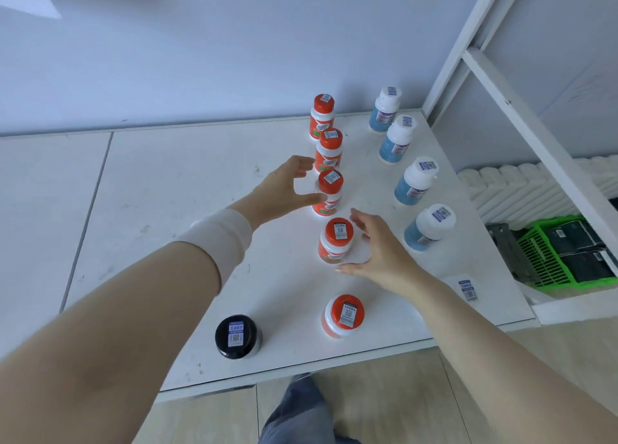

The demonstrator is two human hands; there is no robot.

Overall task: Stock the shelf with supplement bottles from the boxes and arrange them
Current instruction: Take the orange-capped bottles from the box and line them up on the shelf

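Observation:
Several orange-capped supplement bottles stand in a line running front to back on the white shelf board [187, 182]. My left hand [284, 186] is spread in a C beside the third orange bottle [329, 192]; its thumb tip reaches the bottle's side and its fingers stay off it. My right hand [378, 253] curves loosely round the right side of the fourth orange bottle [336, 239], with a gap between palm and bottle. To the right runs a row of several white-capped blue bottles [414, 181]. A black bottle [238, 336] stands alone at the front left.
The nearest orange bottle [342, 315] stands close to the shelf's front edge. A loose label sticker [467, 289] lies at the front right. White shelf uprights [521, 109] rise on the right. Below them sits a green basket [565, 256] of dark packets. The wall closes off the back.

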